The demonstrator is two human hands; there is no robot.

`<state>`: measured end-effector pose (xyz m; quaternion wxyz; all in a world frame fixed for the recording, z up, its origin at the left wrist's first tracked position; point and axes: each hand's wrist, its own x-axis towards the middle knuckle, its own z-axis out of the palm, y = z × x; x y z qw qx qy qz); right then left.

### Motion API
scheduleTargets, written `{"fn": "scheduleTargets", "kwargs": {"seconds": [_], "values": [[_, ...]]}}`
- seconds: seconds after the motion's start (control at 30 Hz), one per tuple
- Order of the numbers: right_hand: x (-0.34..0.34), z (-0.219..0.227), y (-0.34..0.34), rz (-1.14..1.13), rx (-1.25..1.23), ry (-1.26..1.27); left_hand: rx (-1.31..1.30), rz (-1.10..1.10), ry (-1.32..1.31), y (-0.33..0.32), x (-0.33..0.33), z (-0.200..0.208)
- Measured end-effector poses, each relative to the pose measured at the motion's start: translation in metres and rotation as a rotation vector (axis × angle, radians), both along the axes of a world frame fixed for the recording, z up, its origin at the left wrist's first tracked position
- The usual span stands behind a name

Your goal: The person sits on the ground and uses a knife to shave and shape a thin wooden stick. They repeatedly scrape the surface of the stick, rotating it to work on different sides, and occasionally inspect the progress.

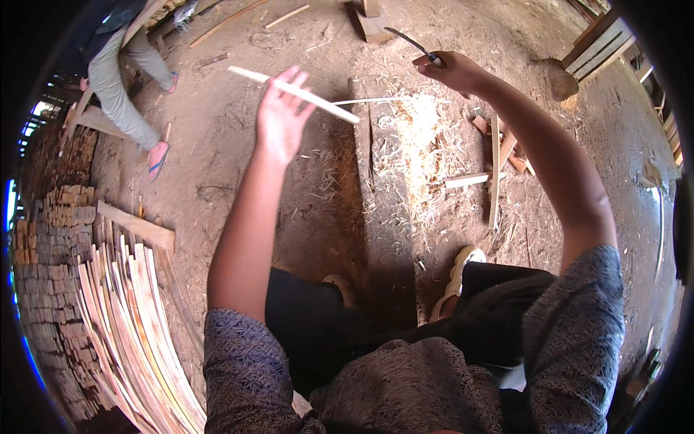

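Observation:
My left hand (278, 119) is raised at the upper middle with its fingers outstretched and spread. A pale, straight wooden strip (322, 103) lies slantwise across those fingers, which do not wrap round it; whether it rests on them or hangs free I cannot tell. Farther right, my right hand (457, 72) is closed round the handle of a knife with a thin, curved dark blade (407, 39), its tip pointing to the far left. Between and below both hands runs a long dark wooden beam (387, 202), with a thin pale strip (372, 100) across its far end.
Bright shavings (423, 134) cover the beam's right side and the ground. Loose wood pieces (496, 173) lie right of it. At left stand a bundle of long strips (144, 325) and stacked cut wood (54, 289). Another person's leg (119, 90) shows at the far left.

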<state>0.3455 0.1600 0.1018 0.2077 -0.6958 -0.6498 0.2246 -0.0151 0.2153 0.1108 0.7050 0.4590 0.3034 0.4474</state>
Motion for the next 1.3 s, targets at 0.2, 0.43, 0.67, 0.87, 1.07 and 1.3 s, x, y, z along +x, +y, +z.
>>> {"fn": "scheduleTargets", "kwargs": {"seconds": [0.2,0.43,0.67,0.87,1.07,1.3], "values": [[-0.134,0.075,-0.106,0.184,-0.125,0.438,0.052,-0.124,-0.127,-0.074,0.031,0.045],[-0.148,0.026,-0.140,0.147,0.012,0.813,0.154,-0.094,-0.076,-0.090,0.051,0.017],[-0.160,0.015,-0.144,0.150,0.150,0.656,0.160,0.012,0.085,-0.130,0.066,0.006],[-0.137,0.019,-0.148,-0.045,0.185,0.793,0.096,0.252,0.292,-0.122,0.030,-0.008],[-0.114,-0.002,-0.152,-0.169,0.219,0.734,-0.118,0.374,0.355,-0.099,-0.013,-0.063],[-0.116,-0.021,-0.155,-0.094,0.339,0.517,-0.363,-0.037,-0.189,-0.144,0.086,-0.060]]}}
